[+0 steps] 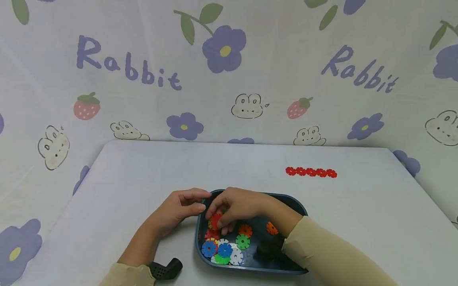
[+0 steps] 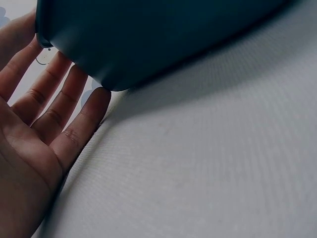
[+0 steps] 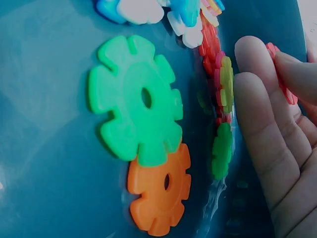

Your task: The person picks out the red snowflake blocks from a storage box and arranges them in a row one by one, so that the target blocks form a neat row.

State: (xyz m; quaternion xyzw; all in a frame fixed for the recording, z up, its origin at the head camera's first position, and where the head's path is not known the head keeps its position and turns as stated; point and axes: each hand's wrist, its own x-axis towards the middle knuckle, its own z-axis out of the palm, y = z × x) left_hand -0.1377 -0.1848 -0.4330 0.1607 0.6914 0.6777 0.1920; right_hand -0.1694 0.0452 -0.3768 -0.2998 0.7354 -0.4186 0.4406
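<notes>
My right hand [image 1: 237, 204] is over the left side of a dark blue tray [image 1: 257, 270]. Between thumb and fingers it pinches a red snowflake disc [image 1: 215, 221], seen partly edge-on in the right wrist view. My left hand [image 1: 175, 210] touches the tray's left rim, its fingers fairly straight against the outer wall in the left wrist view. Below the right hand lie more red discs [image 1: 212, 234]. A green disc [image 3: 133, 99] and an orange disc [image 3: 161, 191] are on the tray floor. Blue discs [image 1: 224, 250] and white discs [image 1: 237, 256] are heaped at the near left corner.
A row of several joined red discs [image 1: 311, 172] lies on the white table [image 1: 161, 167] beyond the tray, to the right. Another orange disc [image 1: 272, 228] sits near the right forearm. Behind the table hangs a patterned cloth [image 1: 272, 51].
</notes>
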